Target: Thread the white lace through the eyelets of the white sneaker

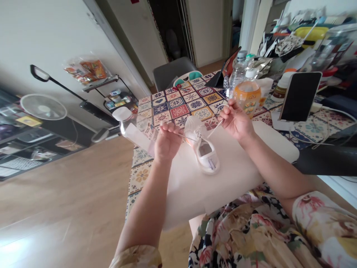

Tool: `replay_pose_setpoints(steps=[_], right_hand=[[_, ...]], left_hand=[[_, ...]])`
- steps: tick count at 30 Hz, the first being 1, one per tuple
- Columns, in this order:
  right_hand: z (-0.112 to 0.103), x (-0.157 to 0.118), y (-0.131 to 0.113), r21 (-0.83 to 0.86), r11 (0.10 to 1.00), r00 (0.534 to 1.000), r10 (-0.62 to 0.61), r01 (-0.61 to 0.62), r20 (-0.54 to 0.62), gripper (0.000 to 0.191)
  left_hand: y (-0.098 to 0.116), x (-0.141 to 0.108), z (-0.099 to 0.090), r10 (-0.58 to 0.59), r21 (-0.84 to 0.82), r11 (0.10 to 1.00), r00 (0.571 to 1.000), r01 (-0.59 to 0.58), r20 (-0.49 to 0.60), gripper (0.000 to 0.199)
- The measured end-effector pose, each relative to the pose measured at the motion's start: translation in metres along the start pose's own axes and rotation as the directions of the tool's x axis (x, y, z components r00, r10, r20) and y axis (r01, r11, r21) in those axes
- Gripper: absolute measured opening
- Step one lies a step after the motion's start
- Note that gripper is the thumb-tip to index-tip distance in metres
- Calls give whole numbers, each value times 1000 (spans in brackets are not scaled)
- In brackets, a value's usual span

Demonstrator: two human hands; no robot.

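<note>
A small white shoe (208, 158) rests on a white mat (192, 190), its heel toward me and its toe pointing away. To the left of it, my left hand (168, 140) pinches one end of the white lace. My right hand (236, 121) is raised to the right of the shoe, fingers closed on the other lace end. Both lace ends (215, 128) run taut from the front of the shoe's opening out to the hands. A clear bottle with a white cap (122, 114) lies tilted just beyond my left hand.
A phone on a stand (301, 97) is at the right, with white cables. Behind my right hand are an orange-labelled container (246, 97) and a clear bottle (238, 70). Red scissors (179, 86) lie on the patterned tablecloth (178, 111). A grey chair (174, 70) stands beyond.
</note>
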State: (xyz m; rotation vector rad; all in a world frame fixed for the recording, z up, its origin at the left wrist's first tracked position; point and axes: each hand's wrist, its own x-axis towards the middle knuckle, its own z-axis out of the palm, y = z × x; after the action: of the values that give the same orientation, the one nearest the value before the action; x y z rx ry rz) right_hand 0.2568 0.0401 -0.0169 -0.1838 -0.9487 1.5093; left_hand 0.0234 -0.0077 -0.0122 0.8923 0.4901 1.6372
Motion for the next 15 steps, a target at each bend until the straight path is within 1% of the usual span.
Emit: replay_pose_setpoints(steps=[3, 5, 6, 7, 9, 10, 11, 13, 14, 15], right_hand=[[-7, 6, -5, -39, 999, 990, -15, 10, -139, 20], [-9, 8, -5, -97, 995, 981, -13, -6, -191, 21], [-8, 8, -3, -129, 991, 981, -5, -20, -193, 22], [-7, 6, 0, -162, 986, 984, 5, -35, -178, 23], [-2, 2, 8, -236, 970, 994, 37, -61, -105, 25], [1, -2, 13, -278, 959, 997, 48, -61, -54, 28], [5, -6, 18, -327, 943, 998, 59, -57, -4, 30], [12, -16, 25, -458, 886, 990, 117, -68, 78, 30], [16, -20, 28, -543, 838, 985, 132, -52, 110, 29], [19, -24, 29, -614, 789, 981, 135, -19, 143, 26]], left_hand=[[9, 3, -1, 119, 78, 991, 983, -109, -137, 26], [10, 3, -5, 152, 154, 980, 976, -128, -157, 24], [9, 3, -7, 141, 183, 976, 981, -116, -133, 25], [7, 2, -8, 108, 209, 974, 990, -88, -86, 27], [2, -3, -8, -26, 270, 963, 998, 12, 49, 33], [-1, -5, -6, -120, 316, 946, 986, 77, 118, 36], [-4, -8, -3, -210, 365, 921, 963, 138, 167, 40], [-11, -13, 5, -357, 465, 854, 913, 233, 197, 54], [-14, -16, 9, -385, 495, 832, 903, 250, 191, 58], [-17, -17, 12, -396, 516, 817, 901, 259, 174, 56]])
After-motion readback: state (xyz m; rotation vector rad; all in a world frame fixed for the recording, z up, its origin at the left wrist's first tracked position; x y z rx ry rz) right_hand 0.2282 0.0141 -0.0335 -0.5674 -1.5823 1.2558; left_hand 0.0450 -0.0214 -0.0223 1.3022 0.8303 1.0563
